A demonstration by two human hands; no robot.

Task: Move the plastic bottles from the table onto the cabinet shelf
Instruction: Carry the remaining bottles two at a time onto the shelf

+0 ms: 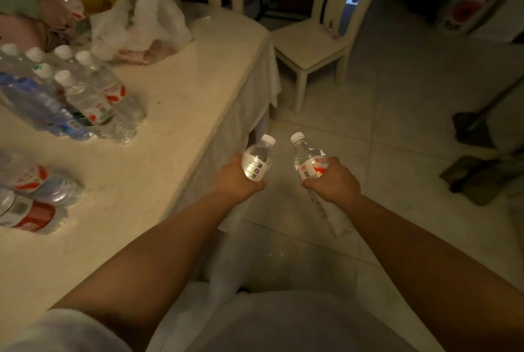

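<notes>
Head view: Since there is only this one camera, we read everything from above, looking down our own arms.
Left hand: our left hand (236, 178) wraps its fingers round a white-label bottle (257, 161), cap up and tilted away from us; we judge the grip sits mid-body so the bottle carries steadily.
Right hand: our right hand (331, 181) grips a red-label bottle (309, 164) round its label, cap up and leaning left, its lower body trailing down below the fist.
Where they are: both bottles hang over the floor (397, 139), just past the edge of the desk (175, 113); we take this as the carrying step, one bottle per hand to halve the trips.
Left behind: a cluster of standing bottles (85, 96) crowds the far left of the desk, and two lying bottles (37, 198) rest on their sides nearer us, so most of the job looks undone.
Around: a white plastic bag (144, 11) slumps at the desk's far end and a pale chair (314, 45) stands beyond the corner.
Hidden: the cabinet shelf is nowhere in view, so we cannot say which way we must go.
Cut off: the lying bottles and part of the cluster run out of the left edge, so we cannot count them.
Hard to read: the light is dim; the dark shapes on the floor at right and the boxes at top right stay unclear.
</notes>
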